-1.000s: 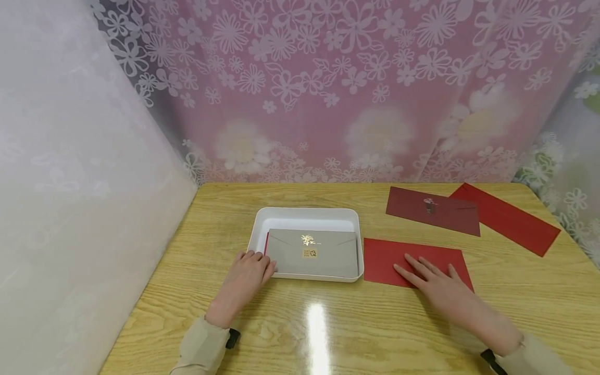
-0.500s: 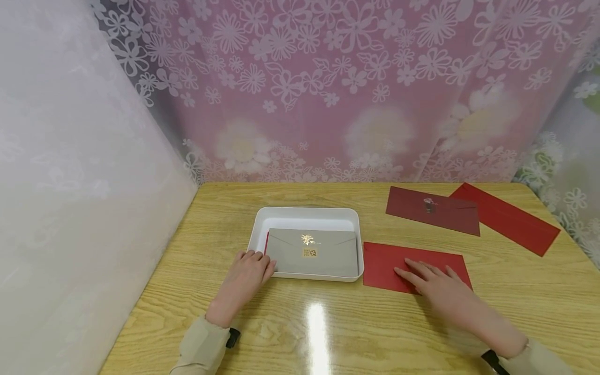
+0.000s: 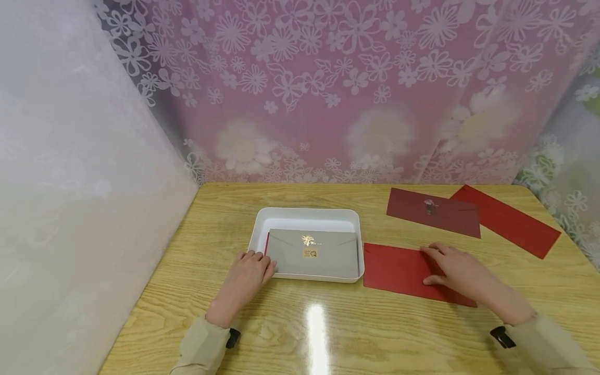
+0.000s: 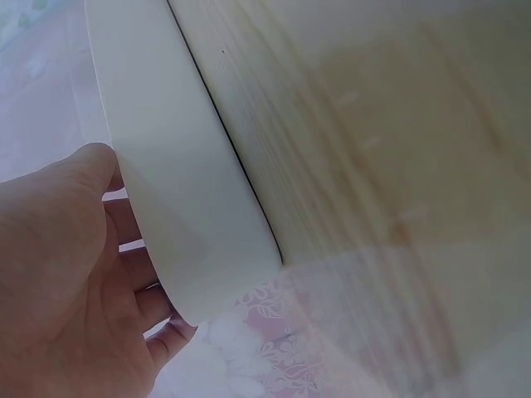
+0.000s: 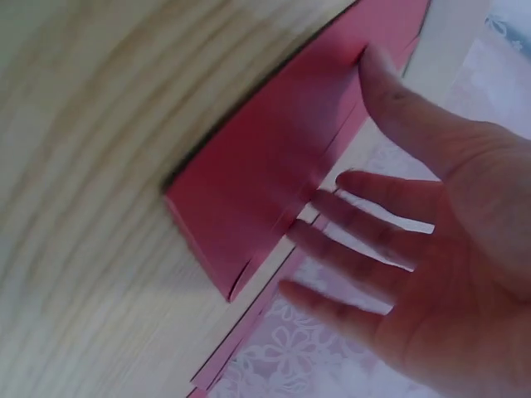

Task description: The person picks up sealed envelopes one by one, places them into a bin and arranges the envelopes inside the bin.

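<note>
A white tray (image 3: pixel 304 220) stands left of centre on the table in the head view. Inside it lies a grey envelope (image 3: pixel 286 264) with gold print, and a sliver of red shows under its left edge. My left hand (image 3: pixel 245 278) grips the tray's near left corner, its fingers hooked over the rim. To the right of the tray a red envelope (image 3: pixel 394 271) lies flat. Over its right half is my right hand (image 3: pixel 469 273), the thumb touching the paper (image 5: pixel 274 149) and the spread fingers near the far edge.
A maroon envelope (image 3: pixel 412 205) lies at the back right, overlapping another red envelope (image 3: pixel 520 224). The wooden table (image 3: pixel 267 333) ends at a floral curtain (image 3: pixel 300 130) behind and a pale sheet (image 3: pixel 94 208) on the left.
My right hand has shifted right along the red envelope, its fingers moving from flat on top to near the far edge. The red envelope has slid slightly towards me. The left hand has stayed put.
</note>
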The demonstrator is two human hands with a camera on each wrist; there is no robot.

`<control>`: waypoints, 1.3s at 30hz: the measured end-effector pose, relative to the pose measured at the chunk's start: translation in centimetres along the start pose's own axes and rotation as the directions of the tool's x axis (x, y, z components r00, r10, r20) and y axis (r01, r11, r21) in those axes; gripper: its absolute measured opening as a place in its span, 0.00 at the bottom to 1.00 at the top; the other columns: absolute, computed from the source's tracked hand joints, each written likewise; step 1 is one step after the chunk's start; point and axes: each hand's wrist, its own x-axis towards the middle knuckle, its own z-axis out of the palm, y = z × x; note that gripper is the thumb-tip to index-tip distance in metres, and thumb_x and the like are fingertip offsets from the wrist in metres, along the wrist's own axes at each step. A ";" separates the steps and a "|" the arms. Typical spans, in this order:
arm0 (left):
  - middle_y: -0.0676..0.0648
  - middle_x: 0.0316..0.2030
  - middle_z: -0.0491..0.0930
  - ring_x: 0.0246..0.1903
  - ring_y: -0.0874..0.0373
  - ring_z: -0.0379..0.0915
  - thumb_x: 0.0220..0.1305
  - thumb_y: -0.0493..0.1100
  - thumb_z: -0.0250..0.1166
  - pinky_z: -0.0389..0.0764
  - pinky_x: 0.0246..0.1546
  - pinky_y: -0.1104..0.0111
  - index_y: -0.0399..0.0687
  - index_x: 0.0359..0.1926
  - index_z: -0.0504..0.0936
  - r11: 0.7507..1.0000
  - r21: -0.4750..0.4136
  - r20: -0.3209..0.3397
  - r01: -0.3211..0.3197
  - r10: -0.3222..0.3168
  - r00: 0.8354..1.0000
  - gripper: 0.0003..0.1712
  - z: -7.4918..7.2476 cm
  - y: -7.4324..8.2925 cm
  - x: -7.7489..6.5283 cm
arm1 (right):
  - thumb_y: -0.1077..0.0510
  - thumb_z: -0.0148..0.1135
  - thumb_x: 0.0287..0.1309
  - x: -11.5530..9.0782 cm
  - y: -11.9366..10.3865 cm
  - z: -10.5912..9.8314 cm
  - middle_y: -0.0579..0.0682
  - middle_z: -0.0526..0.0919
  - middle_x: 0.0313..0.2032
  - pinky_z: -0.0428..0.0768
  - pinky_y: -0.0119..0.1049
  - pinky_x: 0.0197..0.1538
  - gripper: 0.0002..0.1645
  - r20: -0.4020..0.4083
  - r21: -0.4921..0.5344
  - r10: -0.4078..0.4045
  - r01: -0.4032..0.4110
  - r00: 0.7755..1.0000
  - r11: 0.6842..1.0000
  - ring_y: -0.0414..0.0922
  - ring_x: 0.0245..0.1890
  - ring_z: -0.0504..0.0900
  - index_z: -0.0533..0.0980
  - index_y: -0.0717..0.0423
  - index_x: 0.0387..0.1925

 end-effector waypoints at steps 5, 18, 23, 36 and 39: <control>0.51 0.19 0.70 0.23 0.54 0.65 0.72 0.45 0.63 0.68 0.35 0.63 0.49 0.20 0.73 1.000 -0.004 0.012 0.006 -0.006 1.000 0.20 0.1 -0.1 0.0 | 0.46 0.82 0.40 0.8 0.7 0.2 0.58 0.76 0.43 0.82 0.50 0.43 0.41 0.038 0.086 -0.019 0.015 0.999 0.996 0.55 0.41 0.78 0.78 0.67 0.51; 0.51 0.19 0.71 0.22 0.54 0.65 0.71 0.45 0.64 0.68 0.35 0.63 0.49 0.20 0.74 1.000 0.001 -0.002 -0.002 0.002 1.000 0.20 0.0 0.0 0.1 | 0.43 0.84 0.36 1.6 1.3 -0.5 0.48 0.73 0.36 0.76 0.43 0.39 0.38 0.106 0.214 0.008 -0.030 0.994 0.976 0.45 0.36 0.72 0.71 0.60 0.40; 0.51 0.19 0.71 0.22 0.54 0.65 0.71 0.45 0.64 0.68 0.34 0.63 0.49 0.20 0.74 1.000 0.004 -0.004 -0.002 0.002 1.000 0.20 0.1 -0.1 0.1 | 0.46 0.82 0.40 1.3 1.5 -0.9 0.47 0.75 0.35 0.70 0.36 0.34 0.39 0.110 0.284 0.006 -0.037 0.994 0.958 0.41 0.30 0.70 0.67 0.59 0.44; 0.51 0.19 0.71 0.22 0.54 0.66 0.70 0.44 0.65 0.69 0.35 0.63 0.48 0.20 0.75 1.000 -0.006 -0.031 -0.014 0.014 0.999 0.19 0.1 -0.1 -0.1 | 0.59 0.74 0.55 0.8 1.7 -1.5 0.39 0.83 0.32 0.74 0.32 0.29 0.15 -0.249 0.121 -0.056 0.089 0.967 0.989 0.30 0.24 0.74 0.77 0.49 0.42; 0.51 0.18 0.71 0.22 0.54 0.65 0.70 0.44 0.65 0.69 0.35 0.63 0.48 0.20 0.74 1.000 -0.005 -0.032 -0.015 0.015 0.999 0.19 0.0 -0.1 0.0 | 0.62 0.75 0.53 1.0 1.7 -1.8 0.39 0.84 0.31 0.74 0.32 0.28 0.14 -0.355 0.087 -0.079 0.117 0.932 0.989 0.31 0.23 0.77 0.79 0.48 0.39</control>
